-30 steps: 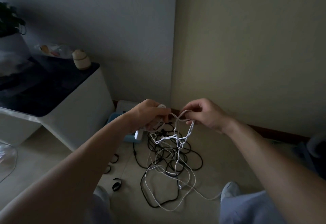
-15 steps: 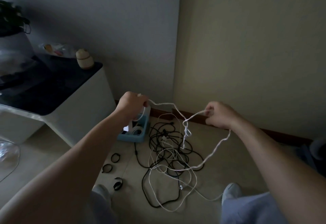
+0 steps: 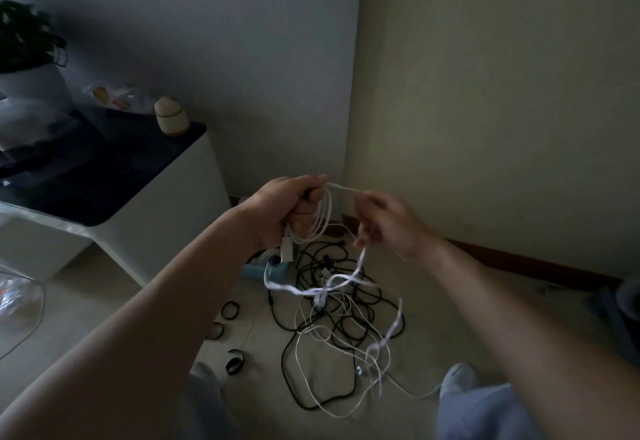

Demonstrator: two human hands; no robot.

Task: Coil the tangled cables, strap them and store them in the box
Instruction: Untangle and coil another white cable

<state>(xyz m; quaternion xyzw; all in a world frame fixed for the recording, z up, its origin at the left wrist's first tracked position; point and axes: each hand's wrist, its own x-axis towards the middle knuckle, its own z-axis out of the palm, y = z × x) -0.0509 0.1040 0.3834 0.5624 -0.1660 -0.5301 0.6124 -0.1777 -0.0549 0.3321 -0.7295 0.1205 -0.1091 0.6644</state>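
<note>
The blue box (image 3: 255,271) sits on the floor (image 3: 443,304) by the white cabinet (image 3: 166,204), with something white inside I cannot make out. The left hand (image 3: 287,207) curls round a few loops of white cable (image 3: 327,213). The right hand (image 3: 391,225) pinches it just beside. The rest hangs wavy into the tangle (image 3: 332,322) on the floor.

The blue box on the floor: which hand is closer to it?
Left. The left hand, gripping the looped white cable, is raised just above the blue box; the right hand pinches that cable farther right, over the floor tangle.
</note>
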